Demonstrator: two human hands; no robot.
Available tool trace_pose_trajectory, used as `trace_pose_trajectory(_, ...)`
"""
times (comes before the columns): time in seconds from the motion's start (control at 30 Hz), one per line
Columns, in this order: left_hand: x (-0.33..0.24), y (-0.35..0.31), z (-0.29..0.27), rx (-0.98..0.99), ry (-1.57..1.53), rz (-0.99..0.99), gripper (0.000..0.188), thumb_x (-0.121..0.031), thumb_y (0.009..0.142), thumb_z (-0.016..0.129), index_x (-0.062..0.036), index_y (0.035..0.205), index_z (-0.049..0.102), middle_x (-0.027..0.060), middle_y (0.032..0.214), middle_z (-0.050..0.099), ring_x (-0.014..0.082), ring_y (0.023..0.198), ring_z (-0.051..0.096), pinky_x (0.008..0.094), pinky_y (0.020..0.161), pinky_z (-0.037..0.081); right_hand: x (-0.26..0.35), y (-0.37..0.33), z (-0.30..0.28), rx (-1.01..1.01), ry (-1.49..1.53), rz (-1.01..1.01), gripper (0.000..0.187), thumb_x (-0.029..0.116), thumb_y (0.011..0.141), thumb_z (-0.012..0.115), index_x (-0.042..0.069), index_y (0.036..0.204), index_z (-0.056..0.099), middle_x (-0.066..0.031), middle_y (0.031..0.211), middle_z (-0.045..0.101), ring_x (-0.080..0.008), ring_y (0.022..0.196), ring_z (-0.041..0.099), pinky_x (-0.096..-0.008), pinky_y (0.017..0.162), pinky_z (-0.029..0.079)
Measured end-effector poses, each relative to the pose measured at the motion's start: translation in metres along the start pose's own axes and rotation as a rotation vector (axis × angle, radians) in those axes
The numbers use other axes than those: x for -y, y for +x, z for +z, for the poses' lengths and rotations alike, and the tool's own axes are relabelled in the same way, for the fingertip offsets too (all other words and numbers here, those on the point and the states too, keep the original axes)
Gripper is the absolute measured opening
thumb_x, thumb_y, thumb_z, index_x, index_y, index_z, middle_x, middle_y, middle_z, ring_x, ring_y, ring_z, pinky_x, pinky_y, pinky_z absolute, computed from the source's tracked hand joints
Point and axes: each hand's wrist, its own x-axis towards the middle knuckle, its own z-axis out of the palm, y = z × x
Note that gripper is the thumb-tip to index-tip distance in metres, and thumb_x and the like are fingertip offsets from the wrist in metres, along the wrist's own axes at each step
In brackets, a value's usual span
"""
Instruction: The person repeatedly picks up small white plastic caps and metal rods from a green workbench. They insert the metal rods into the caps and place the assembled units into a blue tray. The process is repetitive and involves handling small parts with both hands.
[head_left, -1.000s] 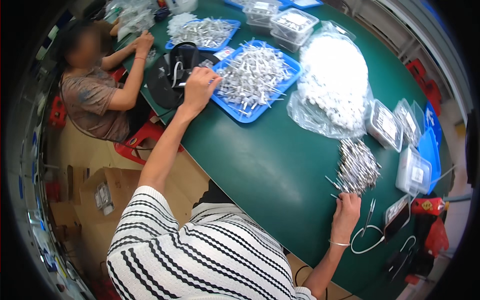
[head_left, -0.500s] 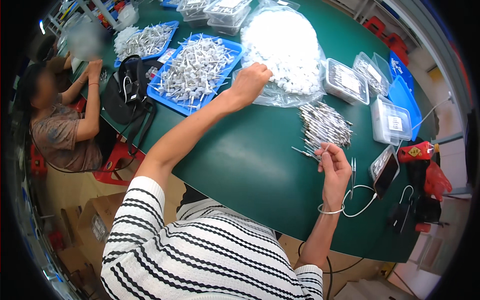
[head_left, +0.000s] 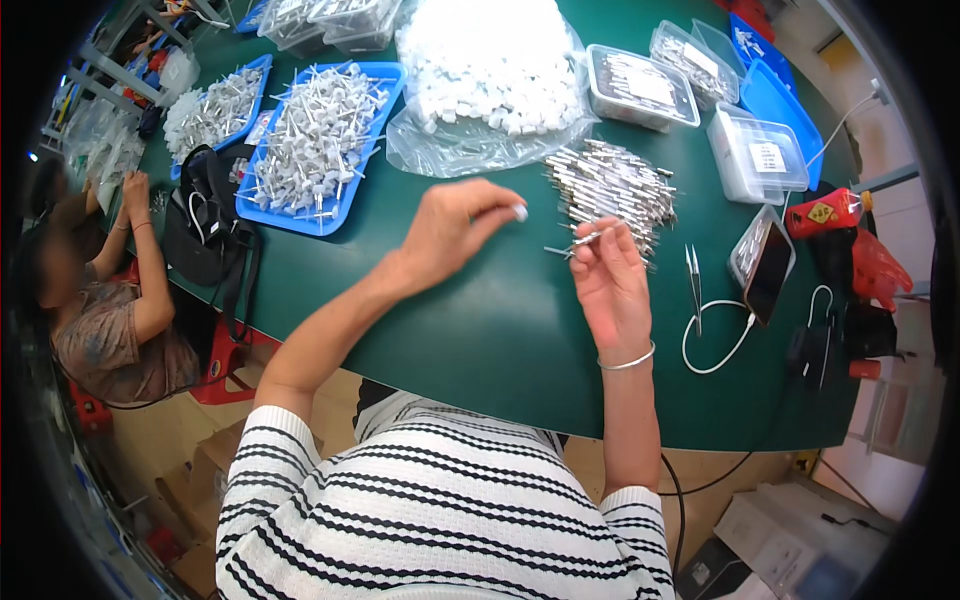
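Observation:
My left hand (head_left: 448,232) pinches a small white plastic cap (head_left: 519,212) between thumb and fingertip, over the green table. To its right, my right hand (head_left: 612,285) is closed on a thin metal rod (head_left: 592,238), at the near edge of a heap of similar metal rods (head_left: 610,190). A short gap separates the cap from the rod. Beyond my left hand lies an open clear plastic bag (head_left: 425,150) heaped with white caps (head_left: 510,95). A blue tray (head_left: 345,215) on the left holds many rods with white caps on them (head_left: 310,145).
Clear boxes of metal parts (head_left: 640,85) stand at the back right. Tweezers (head_left: 694,285), a phone (head_left: 768,272) and a white cable (head_left: 715,365) lie on the right. A black bag (head_left: 195,235) rests left, near a seated person (head_left: 120,325). A red bottle (head_left: 825,212) stands far right.
My left hand has drawn back from the pile of caps with one cap, toward my right hand. My right hand has lifted a rod and moved left. The view has shifted.

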Motion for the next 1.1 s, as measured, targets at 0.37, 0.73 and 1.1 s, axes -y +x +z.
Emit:
trace_pose_trajectory(0.37, -0.029, -0.032, 0.038, -0.069, -0.456, -0.145, 0.031, 0.002, 0.088, 0.056, -0.0020, 0.119, 0.059, 0.0119, 0.114, 0.057, 0.0122, 0.086, 0.061, 0.0238, 0.072, 0.052, -0.023, -0.002, 0.010, 0.037, 0.117, 0.100, 0.020, 0.012, 0.096, 0.051, 0.002, 0.113, 0.053, -0.0084, 0.102, 0.062, -0.0127, 0.088, 0.062, -0.0266, 0.081, 0.054)
trace_pose_trajectory(0.73, -0.010, -0.028, 0.027, 0.021, -1.127, -0.645, 0.020, -0.006, 0.088, 0.061, -0.0012, 0.108, 0.062, 0.0089, 0.100, 0.066, 0.0134, 0.090, 0.063, 0.0248, 0.080, 0.053, -0.016, -0.007, 0.013, -0.076, -0.077, -0.051, 0.018, 0.008, 0.092, 0.057, -0.001, 0.108, 0.057, -0.0105, 0.103, 0.063, -0.0154, 0.089, 0.064, -0.0253, 0.078, 0.055)
trace_pose_trajectory(1.1, -0.021, -0.030, 0.029, 0.097, -1.122, -0.678, 0.016, -0.006, 0.087, 0.062, -0.0011, 0.102, 0.065, 0.0091, 0.102, 0.066, 0.0146, 0.096, 0.062, 0.0290, 0.090, 0.049, -0.025, -0.009, 0.019, -0.111, -0.287, -0.236, 0.014, 0.006, 0.089, 0.061, -0.001, 0.101, 0.059, -0.0122, 0.095, 0.066, -0.0188, 0.082, 0.066, -0.0281, 0.076, 0.055)
